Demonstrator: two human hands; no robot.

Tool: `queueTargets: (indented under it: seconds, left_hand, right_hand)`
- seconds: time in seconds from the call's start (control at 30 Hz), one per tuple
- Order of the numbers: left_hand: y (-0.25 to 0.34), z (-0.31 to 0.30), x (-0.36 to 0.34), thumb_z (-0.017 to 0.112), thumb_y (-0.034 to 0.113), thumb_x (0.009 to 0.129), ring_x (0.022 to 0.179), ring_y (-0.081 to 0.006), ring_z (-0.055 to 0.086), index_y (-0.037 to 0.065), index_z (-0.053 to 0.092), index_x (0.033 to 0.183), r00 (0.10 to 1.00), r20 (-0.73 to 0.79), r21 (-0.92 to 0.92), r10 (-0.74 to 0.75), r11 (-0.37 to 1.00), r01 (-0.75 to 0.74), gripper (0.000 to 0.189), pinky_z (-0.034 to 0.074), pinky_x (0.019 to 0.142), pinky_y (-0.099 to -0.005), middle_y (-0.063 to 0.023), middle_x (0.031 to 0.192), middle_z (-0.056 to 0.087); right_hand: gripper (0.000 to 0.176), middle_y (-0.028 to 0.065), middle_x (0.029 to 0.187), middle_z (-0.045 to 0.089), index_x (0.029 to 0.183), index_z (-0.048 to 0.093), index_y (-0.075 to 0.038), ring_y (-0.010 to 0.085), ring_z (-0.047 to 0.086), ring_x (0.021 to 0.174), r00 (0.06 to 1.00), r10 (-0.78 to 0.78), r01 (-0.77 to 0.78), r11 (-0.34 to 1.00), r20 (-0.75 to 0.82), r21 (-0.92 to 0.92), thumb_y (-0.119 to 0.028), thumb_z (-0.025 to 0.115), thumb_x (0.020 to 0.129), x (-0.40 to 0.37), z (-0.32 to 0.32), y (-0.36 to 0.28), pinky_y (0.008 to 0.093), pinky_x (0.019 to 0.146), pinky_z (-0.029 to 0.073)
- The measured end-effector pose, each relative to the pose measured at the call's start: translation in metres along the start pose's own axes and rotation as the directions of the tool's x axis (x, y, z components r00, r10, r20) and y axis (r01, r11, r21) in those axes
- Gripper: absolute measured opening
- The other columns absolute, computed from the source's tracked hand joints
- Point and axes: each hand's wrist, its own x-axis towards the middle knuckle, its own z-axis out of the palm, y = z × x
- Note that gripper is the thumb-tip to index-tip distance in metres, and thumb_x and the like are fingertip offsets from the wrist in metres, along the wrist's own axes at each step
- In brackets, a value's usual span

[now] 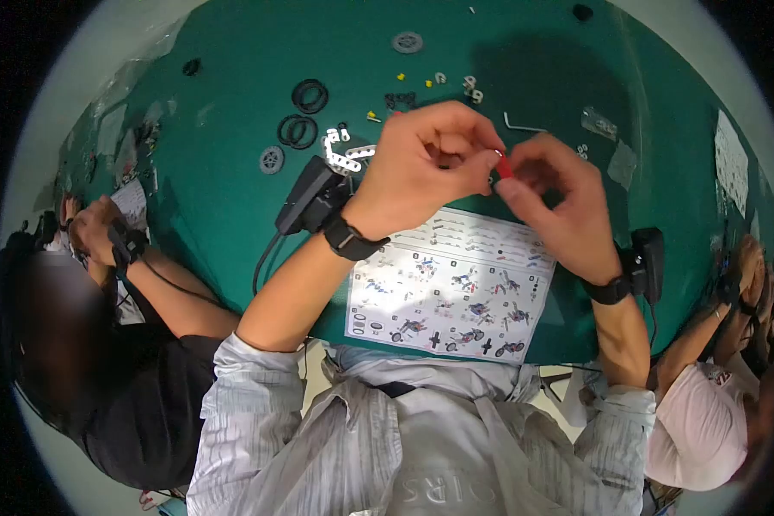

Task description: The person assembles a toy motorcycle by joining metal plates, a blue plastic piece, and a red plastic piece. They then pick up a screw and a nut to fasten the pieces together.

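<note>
Above the upper part of the printed instruction sheet, my two hands meet at a small red part (504,166). My left hand (426,163) pinches its upper left end between thumb and fingertips; a tiny pale or metallic bit shows there, too small to name. The thumb and fingers of my right hand (563,193) close on the lower right end. Another bit of red peeks out behind my left hand's knuckles. White perforated pieces (342,160) lie beside my left wrist. An L-shaped hex key (523,127) rests just beyond my right hand.
The instruction sheet (439,318) lies near the table's front edge. Black rubber tyres (297,96), grey wheels (408,42), small yellow pieces (402,77), white pieces (473,90) and a plastic bag (599,123) are spread on the green table (232,120). People sit on both sides.
</note>
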Motion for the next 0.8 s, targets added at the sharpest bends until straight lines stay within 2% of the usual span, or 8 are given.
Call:
queueTargets:
  seconds: [0.2,0.3,0.33,0.43,0.57,0.63,0.8]
  left_hand:
    - [-0.002,0.005,0.000,0.068,-0.001,0.092,0.073,-0.0030,0.058,0.000,0.064,0.107,0.998,-0.059,0.097,0.024,0.995,-0.018,0.016,0.043,0.061,-0.0174,-0.0006,0.085,0.067]
    - [0.001,0.007,0.001,0.070,-0.001,0.088,0.077,-0.0064,0.066,-0.002,0.066,0.102,0.996,-0.067,0.057,-0.053,0.997,0.057,0.015,0.052,0.069,-0.0203,-0.0040,0.087,0.071]
    - [-0.002,0.008,0.001,0.070,-0.001,0.088,0.080,-0.0071,0.066,-0.001,0.066,0.103,0.996,-0.076,0.035,-0.049,0.998,0.052,0.016,0.052,0.070,-0.0205,-0.0049,0.091,0.072]
    - [-0.005,0.009,0.000,0.069,-0.002,0.088,0.084,-0.0075,0.067,-0.001,0.066,0.103,0.997,-0.071,0.078,-0.019,0.997,0.024,0.015,0.052,0.072,-0.0206,-0.0053,0.094,0.072]
    - [-0.006,0.012,-0.001,0.070,-0.001,0.089,0.084,-0.0078,0.068,-0.001,0.065,0.102,0.993,-0.116,0.121,0.023,0.993,-0.009,0.014,0.053,0.073,-0.0204,-0.0043,0.093,0.072]
    - [-0.006,0.012,-0.001,0.071,-0.002,0.089,0.084,-0.0080,0.068,-0.001,0.065,0.102,0.991,-0.130,0.101,0.015,0.995,-0.002,0.014,0.053,0.072,-0.0196,-0.0044,0.092,0.072]
    - [-0.006,0.014,-0.001,0.070,-0.005,0.088,0.084,-0.0095,0.070,-0.001,0.064,0.100,0.990,-0.138,0.069,-0.024,0.997,0.033,0.014,0.053,0.070,-0.0189,-0.0061,0.092,0.072]
  right_hand:
    - [0.012,-0.0004,0.077,0.063,0.097,0.066,-0.003,0.0026,0.054,0.063,0.998,-0.042,0.045,0.995,-0.040,0.084,-0.010,0.072,0.090,-0.004,0.010,0.016,0.0209,0.055,0.042]
    - [0.012,-0.0002,0.077,0.064,0.098,0.066,-0.003,0.0027,0.055,0.063,0.996,0.023,-0.004,0.976,-0.083,0.217,-0.011,0.071,0.091,-0.006,0.011,0.022,0.0213,0.055,0.043]
    - [0.013,-0.0006,0.077,0.064,0.098,0.065,-0.003,0.0024,0.055,0.064,0.997,0.042,-0.029,0.979,-0.059,0.203,-0.011,0.071,0.091,-0.007,0.009,0.021,0.0212,0.056,0.044]
    - [0.013,-0.0014,0.075,0.063,0.098,0.066,-0.003,0.0018,0.055,0.063,0.995,-0.027,0.043,0.983,-0.093,0.177,-0.012,0.072,0.091,-0.008,0.010,0.027,0.0209,0.056,0.043]
    - [0.013,-0.0024,0.073,0.062,0.098,0.066,-0.003,0.0016,0.053,0.062,0.994,-0.006,0.028,0.980,-0.113,0.199,-0.012,0.072,0.091,-0.008,0.011,0.030,0.0208,0.055,0.042]
    - [0.013,-0.0025,0.072,0.061,0.097,0.067,-0.003,0.0017,0.053,0.062,0.993,0.022,0.004,0.976,-0.115,0.219,-0.013,0.073,0.090,-0.009,0.011,0.030,0.0209,0.055,0.042]
    - [0.013,-0.0015,0.073,0.062,0.095,0.067,-0.003,0.0021,0.054,0.061,0.980,-0.047,0.071,0.990,-0.192,0.122,-0.011,0.074,0.088,-0.008,0.009,0.031,0.0213,0.055,0.043]
